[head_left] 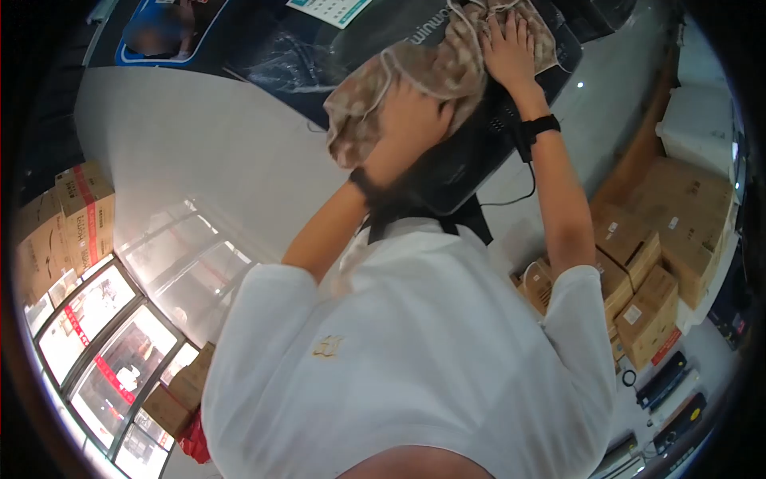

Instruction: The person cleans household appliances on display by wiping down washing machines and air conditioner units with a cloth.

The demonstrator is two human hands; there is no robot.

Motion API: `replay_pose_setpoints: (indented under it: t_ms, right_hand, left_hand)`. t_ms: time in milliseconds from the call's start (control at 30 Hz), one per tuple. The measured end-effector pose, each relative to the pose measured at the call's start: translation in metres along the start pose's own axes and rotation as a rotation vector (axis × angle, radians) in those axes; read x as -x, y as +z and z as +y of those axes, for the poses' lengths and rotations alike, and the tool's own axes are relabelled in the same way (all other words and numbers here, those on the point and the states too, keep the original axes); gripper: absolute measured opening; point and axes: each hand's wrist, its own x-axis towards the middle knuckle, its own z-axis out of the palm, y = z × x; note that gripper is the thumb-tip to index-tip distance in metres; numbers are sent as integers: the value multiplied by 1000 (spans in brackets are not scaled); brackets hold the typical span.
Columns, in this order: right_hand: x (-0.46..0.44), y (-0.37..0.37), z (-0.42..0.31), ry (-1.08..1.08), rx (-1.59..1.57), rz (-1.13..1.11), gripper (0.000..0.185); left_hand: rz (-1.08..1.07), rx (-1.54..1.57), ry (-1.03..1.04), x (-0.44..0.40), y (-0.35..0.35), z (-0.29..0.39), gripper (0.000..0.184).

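A brown and beige patterned cloth (423, 68) with pale edging lies bunched across a black surface (455, 172). My left hand (411, 120) is against its near left part, thumb out to the side. The other fingers of that hand are hidden in the folds, so their grip cannot be made out. Farther up and to the right, my right hand (509, 52) rests flat on the cloth with fingers stretched and apart. Both wrists wear black bands, and a cable (511, 201) runs by the right one.
A white and teal printed card (331, 9) and a blue-edged picture (171, 32) lie toward the far left. Cardboard boxes (84, 207) stand at the left, more boxes (650, 231) at the right. Glass doors (120, 351) are at lower left; dark tools (662, 383) lie lower right.
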Motion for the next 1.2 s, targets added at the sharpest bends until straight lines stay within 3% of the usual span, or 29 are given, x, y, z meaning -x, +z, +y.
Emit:
replay_pose_setpoints:
  t_ms: [133,267,400,500,600,733,800,933,1033,1133,1167,1200]
  right_hand:
    - [39,-37,-33,-199,25,-198,56]
    - [85,-89,-59,-199,-186,-274,52]
    - [71,-52,-13,-153,-156,-247,54]
    - [38,-24,-16,-48,-69,-101,55]
    - [27,-29,-43,-45,3,-101,54]
    - [66,-58,-90,-272,55,-182,52]
    - [100,-83,-108,-251,-78,-225,56]
    - [163,-112,-132,-206,-322,-185,58]
    - [211,-129,-145,-98,-622,-180,54]
    - [250,-164,-141,267,-1045,-338,43]
    - [267,-170,-136,260,-1172,-259,43]
    - [290,-175,-127,256,-1285,-170,43]
  left_hand:
    - [-116,12,-14,17,-9,-5,50]
    - [-123,39,42,67,-65,-5,55]
    - [-118,54,80,79,-80,-21,58]
    - [-165,26,40,66,-58,-33,60]
    - [70,-38,17,41,-23,-40,56]
    - [110,-172,53,39,-13,-30,54]
    - [81,-211,161,59,-27,-24,54]
    - [-95,-149,174,118,-52,14,59]
    - [12,71,80,145,-55,56,57]
    - [-187,-56,230,162,-68,99,55]
    - [-156,39,317,160,-76,120,50]
    - [-268,123,234,168,-69,133,48]
